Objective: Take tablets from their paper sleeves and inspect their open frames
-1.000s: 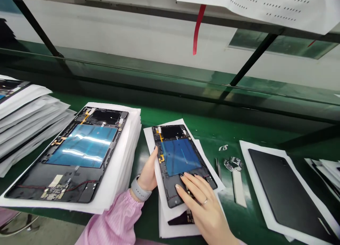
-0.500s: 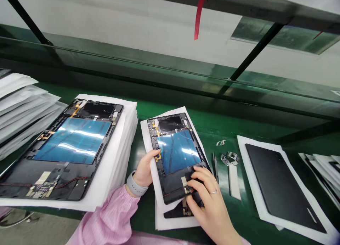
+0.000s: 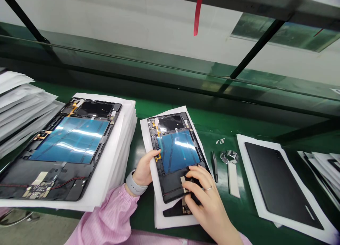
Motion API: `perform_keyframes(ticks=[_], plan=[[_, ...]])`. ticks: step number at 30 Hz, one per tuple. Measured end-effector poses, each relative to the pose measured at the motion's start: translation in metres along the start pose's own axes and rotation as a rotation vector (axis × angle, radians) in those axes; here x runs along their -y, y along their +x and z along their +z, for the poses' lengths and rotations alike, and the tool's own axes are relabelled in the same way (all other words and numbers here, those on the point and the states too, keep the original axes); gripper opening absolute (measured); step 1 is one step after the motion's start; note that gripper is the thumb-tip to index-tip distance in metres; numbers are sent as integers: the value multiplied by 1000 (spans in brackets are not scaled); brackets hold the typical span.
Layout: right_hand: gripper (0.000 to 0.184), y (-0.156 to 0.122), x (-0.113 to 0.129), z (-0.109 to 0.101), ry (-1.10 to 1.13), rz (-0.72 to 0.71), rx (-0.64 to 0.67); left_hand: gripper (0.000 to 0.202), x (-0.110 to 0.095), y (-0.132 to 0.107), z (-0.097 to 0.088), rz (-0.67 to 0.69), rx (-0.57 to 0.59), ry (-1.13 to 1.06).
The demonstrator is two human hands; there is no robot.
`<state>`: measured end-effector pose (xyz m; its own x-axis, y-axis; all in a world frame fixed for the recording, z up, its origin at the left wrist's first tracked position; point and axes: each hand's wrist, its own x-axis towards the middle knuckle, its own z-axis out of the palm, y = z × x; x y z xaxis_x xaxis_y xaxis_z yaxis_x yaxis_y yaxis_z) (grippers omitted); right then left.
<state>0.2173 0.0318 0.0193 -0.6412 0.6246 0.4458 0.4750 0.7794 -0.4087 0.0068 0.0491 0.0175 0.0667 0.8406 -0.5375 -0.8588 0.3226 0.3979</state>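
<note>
One opened tablet (image 3: 178, 153) is pinched along its left edge by the left hand (image 3: 142, 168); the right hand (image 3: 205, 199) curls over its lower end, whether pinching I cannot tell; tweezers (image 3: 214, 167) lie beyond those fingers.

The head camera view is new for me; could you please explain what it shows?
There is no machine: a person works bare-handed, and the camera on their head looks forward and down. The left hand holds an opened tablet by its edge, with a white sheet beneath; the right hand curls over its lower part. On the green table, a second opened tablet tops a white stack to the left; tweezers and a black tablet-shaped panel lie to the right.
</note>
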Motion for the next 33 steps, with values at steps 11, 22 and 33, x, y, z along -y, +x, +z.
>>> perform_keyframes(ticks=[11,22,33], plan=[[14,22,-69,-38,545,450,-138,20,-8,-4,6,-58,-99,-10],[19,20,-74,-15,1008,642,-124,40,-8,-3,5,-178,-51,-38],[19,22,-68,-19,1042,680,-124,45,-8,-1,-5,-200,88,-33]])
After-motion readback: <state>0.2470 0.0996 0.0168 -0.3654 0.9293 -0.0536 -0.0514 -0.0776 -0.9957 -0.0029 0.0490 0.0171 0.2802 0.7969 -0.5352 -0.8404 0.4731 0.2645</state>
